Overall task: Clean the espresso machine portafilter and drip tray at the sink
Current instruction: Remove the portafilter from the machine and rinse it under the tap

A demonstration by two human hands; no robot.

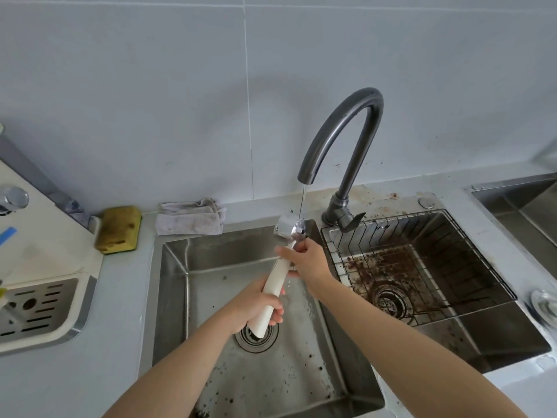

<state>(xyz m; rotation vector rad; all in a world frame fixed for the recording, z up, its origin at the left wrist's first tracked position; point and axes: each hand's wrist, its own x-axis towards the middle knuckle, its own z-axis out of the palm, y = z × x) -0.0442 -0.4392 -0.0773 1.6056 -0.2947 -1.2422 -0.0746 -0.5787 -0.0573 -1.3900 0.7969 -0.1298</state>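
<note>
You hold the white-handled portafilter with a shiny metal head (278, 267) over the left steel sink basin (211, 260), head tilted up toward 12 o'clock under the dark grey gooseneck faucet (346, 131). A thin stream of water (302, 200) falls onto the head, which is blurred, so its inside is hard to make out. Your left hand (256, 303) has its fingers wrapped closed round the lower handle. Your right hand (307, 260) pinches the neck just below the head, hiding that part. Dark coffee specks dot the basin floor around its drain (256, 336). At 3 o'clock, the right basin (467, 342) holds a wire rack (422, 267) over a thick spread of brown grounds. At 9 o'clock on the tabletop (120, 297), the slotted metal drip tray (39, 309) is cut off by the frame edge. At 10 o'clock lie a yellow sponge (119, 229) and a crumpled grey cloth (190, 218).
</note>
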